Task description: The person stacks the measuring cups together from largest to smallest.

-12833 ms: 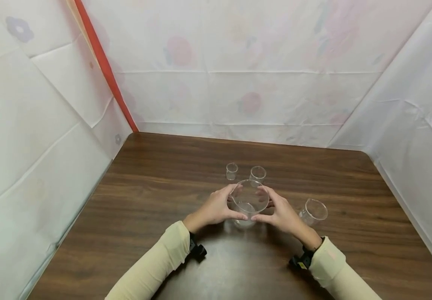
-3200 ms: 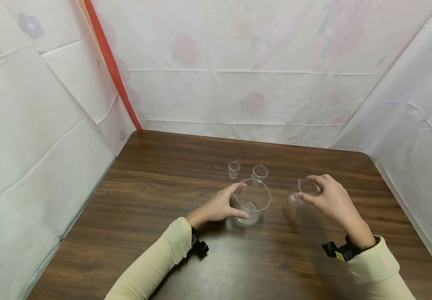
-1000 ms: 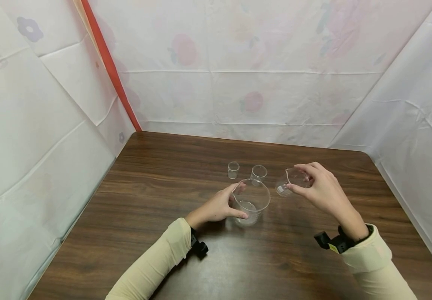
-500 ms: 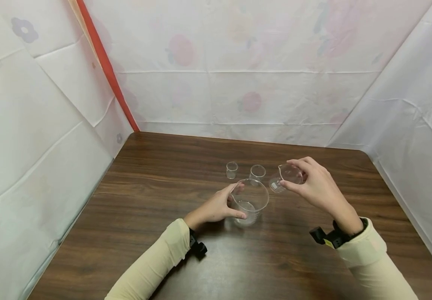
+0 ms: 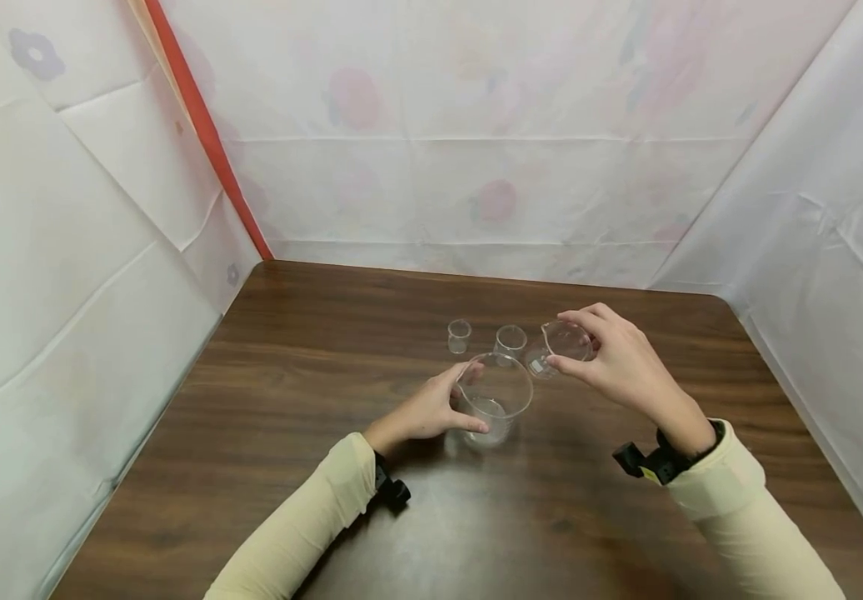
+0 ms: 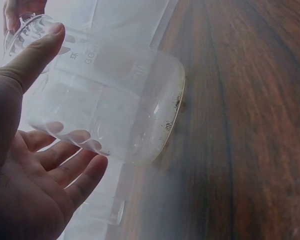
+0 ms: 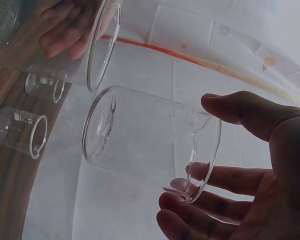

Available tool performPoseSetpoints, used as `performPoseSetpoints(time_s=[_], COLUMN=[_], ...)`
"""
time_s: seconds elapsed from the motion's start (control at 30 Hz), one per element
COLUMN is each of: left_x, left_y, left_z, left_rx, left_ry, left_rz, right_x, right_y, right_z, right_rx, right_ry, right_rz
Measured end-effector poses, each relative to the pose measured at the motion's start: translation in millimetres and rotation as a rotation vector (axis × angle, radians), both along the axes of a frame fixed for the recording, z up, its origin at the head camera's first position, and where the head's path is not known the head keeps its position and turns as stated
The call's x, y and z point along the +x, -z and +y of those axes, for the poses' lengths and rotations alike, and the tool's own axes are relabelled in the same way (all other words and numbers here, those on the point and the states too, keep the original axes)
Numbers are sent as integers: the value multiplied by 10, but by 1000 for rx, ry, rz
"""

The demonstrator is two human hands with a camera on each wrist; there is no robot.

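Note:
My left hand [image 5: 426, 410] grips the side of the large clear glass beaker [image 5: 499, 407], which stands upright on the table. In the left wrist view, thumb and fingers lie on opposite sides of this large beaker [image 6: 125, 105]. With thumb and fingers at the rim, my right hand [image 5: 622, 358] holds a medium glass beaker [image 5: 542, 362] just right of the large one. The right wrist view shows this medium beaker [image 7: 145, 137] raised off the table, apparently empty, with graduation marks near its spout.
Two smaller glass beakers stand behind the large one: the smallest beaker [image 5: 459, 337] to the left, a slightly bigger beaker [image 5: 510, 337] close to the medium one. The brown wooden table [image 5: 311, 333] is bordered by white patterned sheets [image 5: 431, 167] at the back and sides.
Earlier both hands held the large beaker. My right hand has since let go, taken the medium beaker from the right and carried it left towards the others. The left hand stays put.

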State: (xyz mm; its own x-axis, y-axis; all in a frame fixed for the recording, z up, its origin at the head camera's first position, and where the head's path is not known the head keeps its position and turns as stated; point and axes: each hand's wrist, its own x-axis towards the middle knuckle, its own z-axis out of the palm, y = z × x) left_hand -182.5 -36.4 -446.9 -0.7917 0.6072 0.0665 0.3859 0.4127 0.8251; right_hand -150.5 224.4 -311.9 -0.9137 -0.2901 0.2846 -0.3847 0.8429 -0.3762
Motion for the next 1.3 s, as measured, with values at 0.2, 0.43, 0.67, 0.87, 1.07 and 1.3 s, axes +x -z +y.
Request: performPoseSetpoints(time_s=[0.2,0.43,0.67,0.87,1.07,1.3], left_x=[-30,-44,-31,-27,-22,-41], left_y=[-15,-19,2,-12,-31,-8], left_z=[-2,-5,6,12,8,7], left_rx=[-8,-2,10,2,-16,-3], left_ry=[3,13,17,21,15,20], left_rz=[-5,1,-19,-20,-21,-19], right_x=[-22,-43,-57,-60,-59,-72], right_y=[-14,6,51,68,66,102], right_z=[-37,-93,-141,-182,-235,-291], right_rx=[-2,-24,-44,-56,-57,-59], right_ry=[-32,-61,-94,-104,-128,-165], right_rz=[-9,11,25,13,-1,17])
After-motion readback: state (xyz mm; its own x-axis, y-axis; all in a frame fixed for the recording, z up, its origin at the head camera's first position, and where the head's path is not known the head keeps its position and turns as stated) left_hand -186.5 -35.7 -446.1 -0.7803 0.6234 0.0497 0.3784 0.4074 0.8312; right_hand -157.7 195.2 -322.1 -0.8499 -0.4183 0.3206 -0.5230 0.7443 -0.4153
